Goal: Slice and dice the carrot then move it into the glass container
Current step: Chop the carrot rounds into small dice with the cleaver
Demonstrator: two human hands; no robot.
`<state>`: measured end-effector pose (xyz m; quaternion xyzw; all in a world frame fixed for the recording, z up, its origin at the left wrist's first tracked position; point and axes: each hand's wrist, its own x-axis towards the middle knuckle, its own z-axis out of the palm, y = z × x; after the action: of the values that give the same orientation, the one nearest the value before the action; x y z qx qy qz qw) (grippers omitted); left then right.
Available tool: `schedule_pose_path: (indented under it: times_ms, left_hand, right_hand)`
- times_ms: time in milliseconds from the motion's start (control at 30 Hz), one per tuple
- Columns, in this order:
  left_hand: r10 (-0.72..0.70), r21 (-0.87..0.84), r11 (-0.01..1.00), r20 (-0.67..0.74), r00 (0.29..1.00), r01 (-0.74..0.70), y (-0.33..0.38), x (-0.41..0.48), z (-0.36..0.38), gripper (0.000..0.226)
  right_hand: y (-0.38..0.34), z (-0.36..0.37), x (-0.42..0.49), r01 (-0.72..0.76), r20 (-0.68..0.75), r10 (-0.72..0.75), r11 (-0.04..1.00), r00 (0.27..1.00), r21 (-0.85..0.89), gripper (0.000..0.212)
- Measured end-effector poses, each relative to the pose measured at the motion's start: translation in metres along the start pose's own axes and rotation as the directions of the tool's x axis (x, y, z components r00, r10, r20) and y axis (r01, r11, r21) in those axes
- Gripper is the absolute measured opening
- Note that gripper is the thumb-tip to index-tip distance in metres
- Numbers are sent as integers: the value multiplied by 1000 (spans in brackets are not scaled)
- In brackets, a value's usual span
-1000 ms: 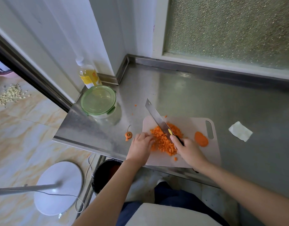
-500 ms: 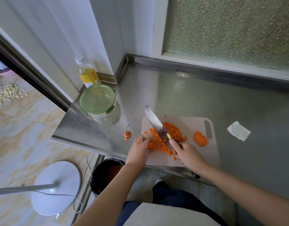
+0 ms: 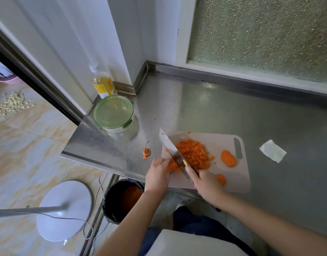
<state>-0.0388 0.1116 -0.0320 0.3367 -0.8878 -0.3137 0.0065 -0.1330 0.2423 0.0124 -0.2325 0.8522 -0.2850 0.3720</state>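
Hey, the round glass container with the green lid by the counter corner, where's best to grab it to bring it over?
Grip the round glass container with the green lid by its clear wall just under the lid, coming from the right, the side facing the pale plastic cutting board. It stands upright, and the yellow-labelled plastic bottle crowds its far side.
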Motion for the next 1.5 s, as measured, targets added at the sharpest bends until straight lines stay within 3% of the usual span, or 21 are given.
schedule_pose_path:
  times_ms: [267,433,600,700,800,933,1233,1367,1500]
  left_hand:
    - [92,127,988,-43,995,-86,-2,0,5,18]
    - [92,147,986,-70,993,-81,-5,2,10,17]
    - [103,114,989,-81,991,-93,-3,3,10,12]
    - [97,103,991,-62,993,-90,-2,3,10,16]
    - [87,106,991,-54,995,-81,-5,2,13,16]
    - [66,60,996,-53,996,-63,-6,3,18,15]
    - [-9,62,998,-150,989,18,3,-7,12,15]
    - [28,160,987,-150,988,-3,0,-6,14,32]
    - [36,151,988,-156,987,-12,2,-5,12,29]
  right_hand:
    - [-6,7,0,19,-21,-26,964,999,-264,59]
    - [-6,7,3,-2,-16,-3,954,1000,-299,58]
    - [-9,12,6,-82,22,91,960,996,-266,42]
    - [-10,12,7,-9,78,27,974,997,-225,58]
    - [-9,15,10,24,-29,-36,944,999,-329,57]
    - [-3,15,13,60,-40,-74,959,996,-277,57]
    - [-13,4,12,-12,-28,11,999,1000,-30,65]
    - [-10,-2,10,-34,-55,32,999,998,-25,64]
    - [-7,-2,7,-32,-29,30,998,999,-52,63]
